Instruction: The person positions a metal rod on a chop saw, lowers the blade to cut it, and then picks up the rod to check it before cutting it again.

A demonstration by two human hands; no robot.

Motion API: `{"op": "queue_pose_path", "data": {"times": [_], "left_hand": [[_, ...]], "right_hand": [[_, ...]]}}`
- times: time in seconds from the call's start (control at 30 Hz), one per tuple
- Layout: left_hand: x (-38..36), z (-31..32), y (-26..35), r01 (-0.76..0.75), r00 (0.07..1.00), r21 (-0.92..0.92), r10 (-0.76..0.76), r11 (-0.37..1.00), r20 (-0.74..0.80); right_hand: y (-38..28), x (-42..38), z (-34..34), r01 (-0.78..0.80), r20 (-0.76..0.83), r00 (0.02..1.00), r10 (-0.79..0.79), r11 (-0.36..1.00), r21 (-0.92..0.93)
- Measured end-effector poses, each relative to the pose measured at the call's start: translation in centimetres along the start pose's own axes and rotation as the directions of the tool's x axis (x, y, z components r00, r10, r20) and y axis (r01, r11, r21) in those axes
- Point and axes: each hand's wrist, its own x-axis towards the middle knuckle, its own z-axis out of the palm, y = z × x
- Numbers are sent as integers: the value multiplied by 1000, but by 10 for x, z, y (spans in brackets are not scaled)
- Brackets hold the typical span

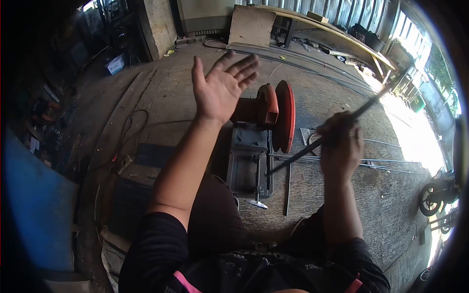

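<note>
My left hand [220, 90] is raised palm up with its fingers apart and nothing in it, over the left side of a cut-off saw. My right hand [344, 141] is closed around a long dark metal bar [303, 154], which slants from lower left to upper right across the view. The bar's lower end overlaps the edge of the saw's base [239, 173]. Below my left hand stand the saw's orange body [267, 105] and red disc guard [286, 115]. A clamp screw with a handle [257, 202] runs along the base toward me.
Thin metal rods [391, 160] lie on the floor right of the saw, and more stretch across the back. A cardboard sheet [251, 27] leans at the back beside a long wooden plank [337, 34]. A blue panel [36, 195] stands at left; a wheel [430, 199] is far right.
</note>
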Motion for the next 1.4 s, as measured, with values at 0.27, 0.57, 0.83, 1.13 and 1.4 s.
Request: {"op": "queue_pose_path", "data": {"times": [0.27,0.57,0.83,1.13,1.4], "left_hand": [[4,-43,-5,-47,953,71,67,996,-296],[-13,-11,-60,-51,940,234,-32,971,339],[-21,16,-62,-108,986,470,36,876,160],[-21,-2,-60,-73,997,796,34,601,66],[-22,3,-55,54,997,861,-78,506,-17]], "right_hand": [[-2,39,-47,-52,-441,886,142,976,210],[45,23,-26,-176,-462,798,387,883,435],[63,-6,-5,-498,-203,706,678,680,538],[96,-38,-30,-955,-45,255,966,244,-168],[111,-36,-37,-511,-66,799,597,618,-597]]}}
